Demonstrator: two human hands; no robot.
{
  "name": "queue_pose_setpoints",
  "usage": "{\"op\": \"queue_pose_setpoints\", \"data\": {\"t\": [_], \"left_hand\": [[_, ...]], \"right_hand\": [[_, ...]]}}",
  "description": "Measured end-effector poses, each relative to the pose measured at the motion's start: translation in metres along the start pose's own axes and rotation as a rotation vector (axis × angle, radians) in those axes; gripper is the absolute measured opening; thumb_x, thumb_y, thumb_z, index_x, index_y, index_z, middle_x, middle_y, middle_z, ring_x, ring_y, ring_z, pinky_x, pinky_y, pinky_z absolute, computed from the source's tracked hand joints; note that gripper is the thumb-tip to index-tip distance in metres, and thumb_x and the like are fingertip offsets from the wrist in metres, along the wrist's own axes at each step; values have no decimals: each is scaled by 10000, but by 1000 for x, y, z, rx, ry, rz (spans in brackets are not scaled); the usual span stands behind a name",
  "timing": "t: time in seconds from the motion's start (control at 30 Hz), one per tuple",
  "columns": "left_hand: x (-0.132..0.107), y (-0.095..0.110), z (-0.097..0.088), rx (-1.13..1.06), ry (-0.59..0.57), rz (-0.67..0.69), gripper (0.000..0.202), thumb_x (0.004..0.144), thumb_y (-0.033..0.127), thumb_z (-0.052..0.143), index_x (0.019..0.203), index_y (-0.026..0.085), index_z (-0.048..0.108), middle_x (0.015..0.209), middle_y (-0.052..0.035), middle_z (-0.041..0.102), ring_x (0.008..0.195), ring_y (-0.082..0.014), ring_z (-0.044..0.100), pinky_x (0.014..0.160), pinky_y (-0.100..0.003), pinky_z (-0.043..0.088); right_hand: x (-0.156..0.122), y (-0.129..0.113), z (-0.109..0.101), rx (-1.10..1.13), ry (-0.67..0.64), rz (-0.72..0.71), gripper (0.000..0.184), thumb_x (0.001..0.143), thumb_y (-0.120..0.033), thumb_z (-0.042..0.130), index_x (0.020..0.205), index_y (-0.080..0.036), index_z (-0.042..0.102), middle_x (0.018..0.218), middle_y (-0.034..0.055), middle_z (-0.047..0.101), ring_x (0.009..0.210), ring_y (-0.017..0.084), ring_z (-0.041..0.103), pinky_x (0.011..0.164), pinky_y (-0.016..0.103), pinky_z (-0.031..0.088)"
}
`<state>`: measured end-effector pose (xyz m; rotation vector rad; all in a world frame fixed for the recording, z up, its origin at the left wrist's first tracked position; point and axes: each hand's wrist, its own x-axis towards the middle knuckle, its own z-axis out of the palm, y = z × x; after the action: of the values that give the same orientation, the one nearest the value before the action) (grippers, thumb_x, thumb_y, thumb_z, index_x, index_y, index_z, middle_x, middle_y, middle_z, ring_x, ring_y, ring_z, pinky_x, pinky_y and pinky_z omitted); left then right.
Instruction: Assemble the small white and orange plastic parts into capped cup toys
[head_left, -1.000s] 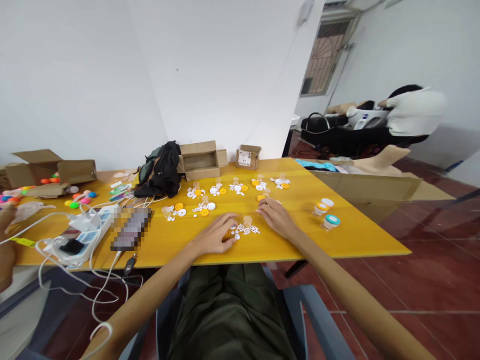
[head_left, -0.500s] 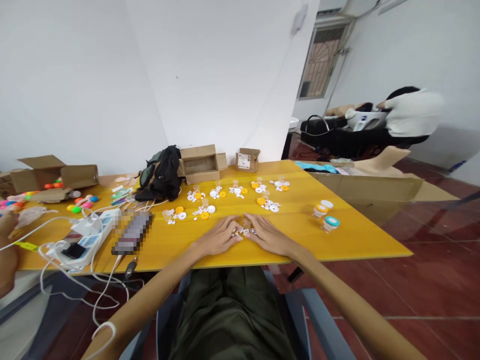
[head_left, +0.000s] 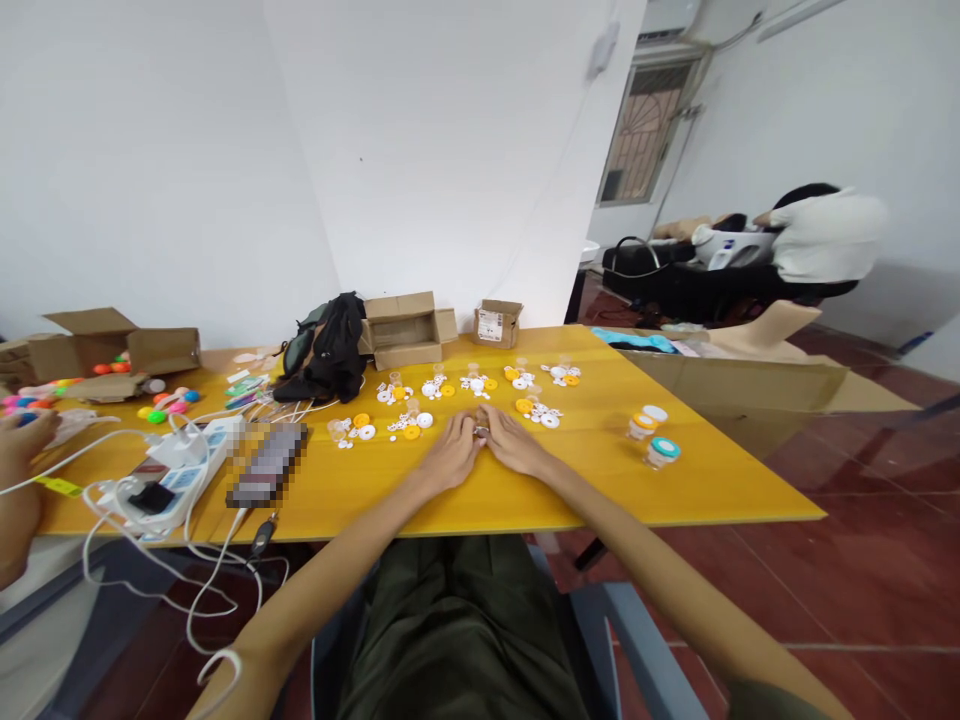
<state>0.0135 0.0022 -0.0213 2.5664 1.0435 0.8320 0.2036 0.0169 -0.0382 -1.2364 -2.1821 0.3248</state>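
Note:
My left hand [head_left: 448,457] and my right hand [head_left: 514,446] lie flat on the yellow table [head_left: 570,490], fingers stretched forward. Their fingertips meet around a small clump of white pieces [head_left: 481,431], which they mostly hide. Just beyond the fingers lie small heaps of white and yellow discs [head_left: 409,426], and more discs [head_left: 537,411] lie further back. Neither hand grips anything that I can see.
Two small lidded jars [head_left: 652,438] stand to the right. A power strip with white cables [head_left: 176,468], a phone [head_left: 266,465], a black bag [head_left: 328,345] and cardboard boxes [head_left: 403,326] lie left and behind. Another person's hand [head_left: 22,440] is at far left; a person in white [head_left: 825,235] sits far right.
Both hands slid forward and together across the table, sweeping the loose white pieces away from the front edge into a tight clump between the fingertips.

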Motion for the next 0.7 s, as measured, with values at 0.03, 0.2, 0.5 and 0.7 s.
{"op": "queue_pose_setpoints", "data": {"t": [0.03, 0.2, 0.5, 0.7], "left_hand": [[3, -2, 2, 12, 8, -16, 88, 1039, 302, 406, 1056, 234, 460, 1223, -106, 534, 1187, -279, 538, 1063, -510, 474], [19, -8, 12, 57, 62, -101, 73, 1023, 279, 444, 1063, 222, 468, 1196, -113, 539, 1189, -294, 531, 1047, -523, 466], [28, -13, 14, 15, 74, -123, 180, 983, 357, 551, 1083, 223, 484, 1177, -110, 567, 1194, -307, 539, 1034, -521, 464], [17, -10, 7, -88, 129, -114, 280, 912, 313, 660, 1129, 229, 504, 1253, -114, 556, 1245, -304, 530, 1075, -516, 448]], "right_hand": [[4, 2, 0, 15, 5, -1, 458, 980, -309, 462, 1428, -215, 439, 1359, 185, 645, 1297, 298, 606, 1093, 516, 483], [17, 13, 2, 115, 22, -4, 512, 941, -235, 465, 1451, -208, 417, 1352, 173, 650, 1271, 287, 619, 1093, 512, 483], [25, 33, 6, 352, 165, 47, 440, 940, -270, 492, 1377, -254, 540, 1375, 116, 640, 1319, 270, 585, 1147, 504, 442], [20, 35, 9, 404, 244, 31, 432, 923, -217, 504, 1341, -287, 583, 1358, 81, 650, 1313, 242, 588, 1143, 473, 456]]}}
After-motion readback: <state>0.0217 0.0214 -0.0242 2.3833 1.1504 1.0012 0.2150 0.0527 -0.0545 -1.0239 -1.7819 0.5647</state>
